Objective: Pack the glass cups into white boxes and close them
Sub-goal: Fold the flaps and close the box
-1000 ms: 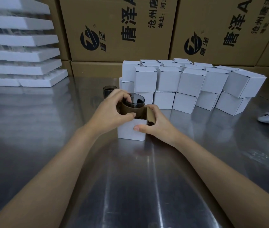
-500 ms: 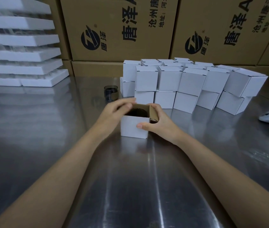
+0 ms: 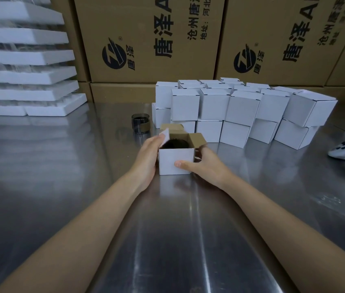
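Fingers (image 3: 154, 143) of the left hand (image 3: 147, 159) lie straight along the left side of the open white box (image 3: 175, 160), touching its raised flap (image 3: 164, 135). The right hand (image 3: 206, 166) grips the box's right corner. A glass cup (image 3: 177, 144) sits inside; a second cup (image 3: 140, 123) stands behind on the surface (image 3: 82, 166).
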Available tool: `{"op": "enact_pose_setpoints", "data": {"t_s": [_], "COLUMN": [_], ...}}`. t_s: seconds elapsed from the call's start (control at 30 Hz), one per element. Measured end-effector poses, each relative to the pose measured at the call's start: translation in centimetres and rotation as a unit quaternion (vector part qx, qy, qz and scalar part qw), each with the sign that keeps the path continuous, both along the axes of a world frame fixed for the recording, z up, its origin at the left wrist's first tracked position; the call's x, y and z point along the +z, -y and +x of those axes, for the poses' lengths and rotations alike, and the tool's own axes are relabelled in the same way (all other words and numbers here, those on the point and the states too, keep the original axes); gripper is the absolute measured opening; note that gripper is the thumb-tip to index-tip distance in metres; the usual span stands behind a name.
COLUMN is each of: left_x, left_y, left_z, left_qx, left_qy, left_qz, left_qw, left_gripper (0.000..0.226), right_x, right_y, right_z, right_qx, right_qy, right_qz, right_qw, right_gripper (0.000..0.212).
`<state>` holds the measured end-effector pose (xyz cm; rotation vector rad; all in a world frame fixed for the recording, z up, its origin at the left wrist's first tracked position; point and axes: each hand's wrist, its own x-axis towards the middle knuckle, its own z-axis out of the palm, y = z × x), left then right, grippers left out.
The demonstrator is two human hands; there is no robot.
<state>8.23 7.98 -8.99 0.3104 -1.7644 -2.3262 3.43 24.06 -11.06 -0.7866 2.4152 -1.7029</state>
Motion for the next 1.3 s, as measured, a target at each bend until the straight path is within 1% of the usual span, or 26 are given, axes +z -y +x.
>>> {"op": "enact_pose_setpoints", "data": {"t_s": [0.07,0.17,0.27,0.37,0.5,0.53,0.57,0.7,0.83,0.9,0.97,1.07,1.13,1.23,1.3], "left_x": [0.0,0.4,0.6,0.3,0.1,0.1,0.0,-0.2,-0.1,-0.2,-0.4,-0.4,-0.4,-0.3,-0.1], "left_y": [0.1,0.4,0.2,0.1,0.1,0.1,0.1,0.1,-0.5,-1.1,-1.8,-2.7,-3.1,-3.1,-2.6], "left_z": [0.1,-0.1,0.0,-0.3,-0.4,-0.4,-0.4,-0.3,0.1,0.5,0.8,1.1,1.4,1.5,1.2], "left_qx": [0.018,0.013,0.021,0.03,0.033,0.032,0.03,0.025,0.041,0.052,0.066,0.096,0.115,0.112,0.102], "left_qy": [0.001,-0.002,-0.001,0.0,0.003,-0.001,-0.006,-0.024,-0.023,-0.027,-0.034,-0.044,-0.059,-0.096,-0.114], "left_qz": [-0.036,-0.067,-0.052,-0.04,-0.038,-0.037,-0.038,-0.037,-0.033,-0.047,-0.052,-0.034,-0.047,-0.038,-0.048], "left_qw": [0.999,0.998,0.998,0.999,0.999,0.999,0.999,0.999,0.998,0.997,0.996,0.994,0.991,0.988,0.987], "left_gripper": [0.03,0.029,0.02,0.023,0.027,0.027,0.028,0.032,0.031,0.029,0.028,0.028,0.03,0.038,0.039], "right_x": [0.0,-0.1,-0.1,0.2,0.1,0.1,0.0,0.0,0.3,0.3,0.4,0.5,0.5,0.5,0.4], "right_y": [0.1,0.2,0.3,0.4,0.4,0.4,0.4,0.4,0.3,0.2,0.1,-0.2,-0.3,-0.2,-0.1], "right_z": [0.0,0.0,0.3,0.6,0.8,0.9,0.9,1.0,1.0,1.1,1.2,1.2,1.2,1.2,1.1], "right_qx": [-0.006,-0.01,-0.007,-0.003,-0.003,-0.002,0.0,0.01,0.017,0.022,0.029,0.043,0.053,0.048,0.03], "right_qy": [-0.01,-0.02,-0.033,-0.058,-0.075,-0.087,-0.101,-0.125,-0.094,-0.086,-0.096,-0.114,-0.11,-0.107,-0.099], "right_qz": [0.011,0.005,-0.001,-0.001,-0.011,-0.006,0.001,0.025,0.006,-0.002,0.001,0.013,0.012,0.0,-0.009], "right_qw": [1.0,1.0,0.999,0.998,0.997,0.996,0.995,0.992,0.995,0.996,0.995,0.993,0.992,0.993,0.995], "right_gripper": [0.044,0.05,0.053,0.058,0.084,0.086,0.082,0.051,0.038,0.033,0.032,0.035,0.036,0.035,0.04]}}
